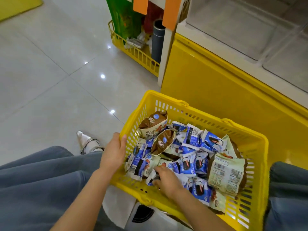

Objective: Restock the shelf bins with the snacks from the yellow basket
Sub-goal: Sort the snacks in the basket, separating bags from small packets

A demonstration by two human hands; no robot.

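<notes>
A yellow plastic basket (208,121) sits low in front of me, filled with several snack packets. Most are blue-and-white packets (191,140); brown packets (154,122) lie at its far left and a pale green packet (226,170) at the right. My left hand (115,151) grips the basket's left rim, thumb over the edge. My right hand (166,180) reaches into the near left of the pile, its fingers curled round a blue-and-white packet (150,178). Clear shelf bins (250,30) stand at the upper right above a yellow cabinet (208,84).
A second yellow basket (133,50) stands on the floor by the shelf end, holding a green bag (123,15) and a grey cylinder (157,40). Orange tags (171,12) hang from the shelf. Glossy tiled floor (50,72) spreads to the left. My knees flank the basket.
</notes>
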